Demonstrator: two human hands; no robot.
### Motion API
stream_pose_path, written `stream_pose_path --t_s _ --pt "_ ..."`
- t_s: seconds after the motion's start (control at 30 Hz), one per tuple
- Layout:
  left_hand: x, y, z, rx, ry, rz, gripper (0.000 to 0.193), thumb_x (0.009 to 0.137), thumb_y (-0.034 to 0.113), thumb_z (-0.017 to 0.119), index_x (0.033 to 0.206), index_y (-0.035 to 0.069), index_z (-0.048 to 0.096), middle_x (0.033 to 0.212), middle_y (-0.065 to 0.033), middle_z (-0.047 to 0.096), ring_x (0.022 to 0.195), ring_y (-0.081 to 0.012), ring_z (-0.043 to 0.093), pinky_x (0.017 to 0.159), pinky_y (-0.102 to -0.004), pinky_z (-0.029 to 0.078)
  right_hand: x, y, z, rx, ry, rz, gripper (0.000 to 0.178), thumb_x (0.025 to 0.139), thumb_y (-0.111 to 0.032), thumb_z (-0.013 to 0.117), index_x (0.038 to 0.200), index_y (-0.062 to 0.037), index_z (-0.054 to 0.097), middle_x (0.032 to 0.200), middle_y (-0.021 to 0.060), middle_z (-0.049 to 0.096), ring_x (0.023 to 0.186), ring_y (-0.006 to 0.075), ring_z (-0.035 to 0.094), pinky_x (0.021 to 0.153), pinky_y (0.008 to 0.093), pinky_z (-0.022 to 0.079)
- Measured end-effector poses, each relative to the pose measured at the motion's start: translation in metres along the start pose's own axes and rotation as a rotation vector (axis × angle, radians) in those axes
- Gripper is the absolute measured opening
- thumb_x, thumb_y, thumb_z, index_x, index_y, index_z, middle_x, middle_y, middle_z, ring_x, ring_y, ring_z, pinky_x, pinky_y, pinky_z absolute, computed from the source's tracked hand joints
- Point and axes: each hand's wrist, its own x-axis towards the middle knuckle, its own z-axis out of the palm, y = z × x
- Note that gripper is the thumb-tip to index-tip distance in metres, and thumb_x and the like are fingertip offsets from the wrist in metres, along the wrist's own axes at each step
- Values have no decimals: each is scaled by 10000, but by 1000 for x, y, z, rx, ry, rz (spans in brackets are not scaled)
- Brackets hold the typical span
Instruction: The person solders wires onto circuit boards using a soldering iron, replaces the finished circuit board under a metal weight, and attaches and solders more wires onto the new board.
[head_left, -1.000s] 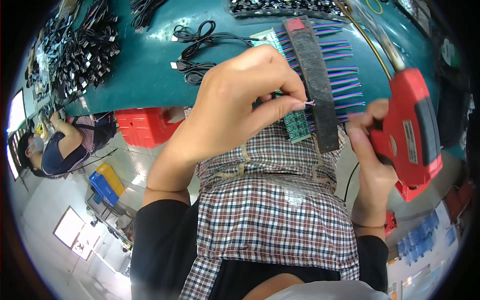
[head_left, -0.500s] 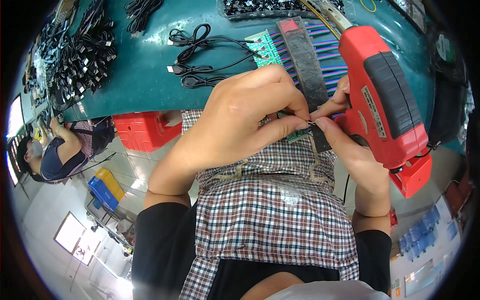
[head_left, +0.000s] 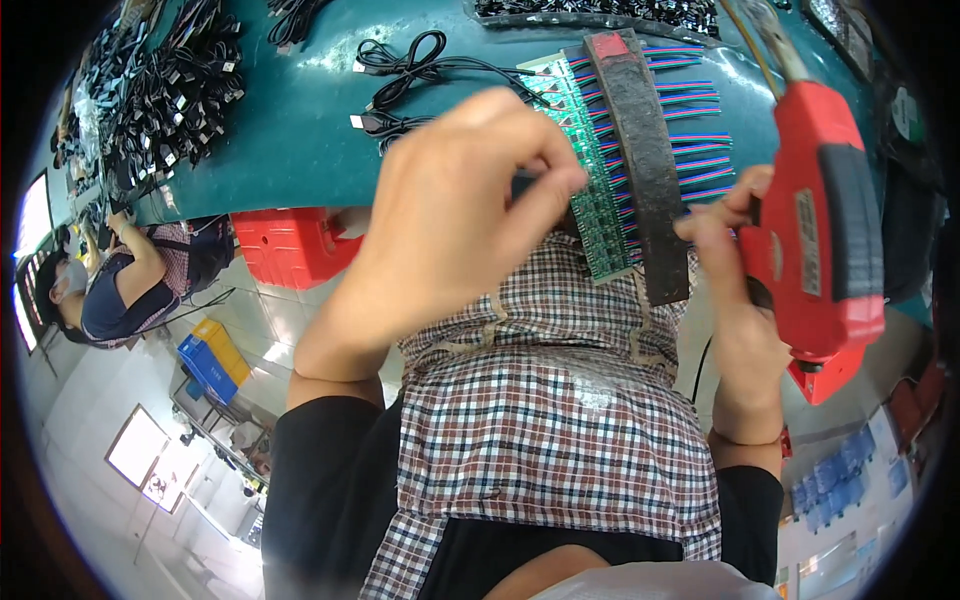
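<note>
My right hand (head_left: 735,285) is wrapped round the grip of a red and black soldering gun (head_left: 815,240), whose metal tip points to the far side of the table. Its thumb and forefinger are apart, to the right of a long dark bar (head_left: 650,165). My left hand (head_left: 450,200), smeared by motion, has thumb and forefinger pinched just left of a green circuit board panel (head_left: 598,190); anything between them cannot be made out. The bar lies over thin coloured wires (head_left: 705,150) running right from the panel. Black USB cables (head_left: 410,72) lie at the panel's far left end.
The table (head_left: 290,130) is green. A heap of black cables (head_left: 175,120) covers its left part, and a tray of small black parts (head_left: 600,15) stands at the far edge. A red stool (head_left: 285,245) is below the table; a co-worker (head_left: 125,280) sits at the left.
My hands, which met at a thin wire end by the bar, have parted: the left moved left, the right moved right with the soldering gun. More of the circuit board panel shows.
</note>
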Motion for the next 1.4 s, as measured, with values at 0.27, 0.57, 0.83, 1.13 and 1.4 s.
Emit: stream_pose_path --t_s 0.27,0.57,0.83,1.13,1.4 --pt "21 -23 0 179 -1 82 94 842 91 797 871 50 717 799 -6 578 658 -104 480 604 -268 416 -38 3 -26 179 49 97 405 960 -30 623 1349 -9 516 1013 86 561 697 127 534 669 285 505" --pt "37 -3 -22 161 -182 13 93 878 89 733 871 27 664 830 -116 614 770 -293 625 698 -392 499 -82 20 -34 28 -94 264 261 954 -84 658 1184 0 567 880 81 567 604 104 490 561 256 427" --pt "43 -2 -25 183 -253 8 115 897 125 691 847 32 645 839 -135 609 846 -342 621 755 -431 497 -79 24 -23 51 -142 250 160 963 -23 616 1106 5 549 851 75 539 636 102 499 593 262 444" --pt "45 -4 -27 192 -257 70 117 882 115 675 824 25 627 837 -139 610 847 -346 617 760 -441 495 -74 22 -20 100 -160 257 122 965 -12 600 1062 -7 527 806 73 517 624 106 475 573 261 423" --pt "48 -5 -26 228 -305 39 135 896 137 655 827 24 634 853 -147 615 850 -354 620 771 -449 496 -70 15 -14 111 -113 268 111 961 -32 613 1029 -4 530 791 74 522 584 98 460 551 252 416"
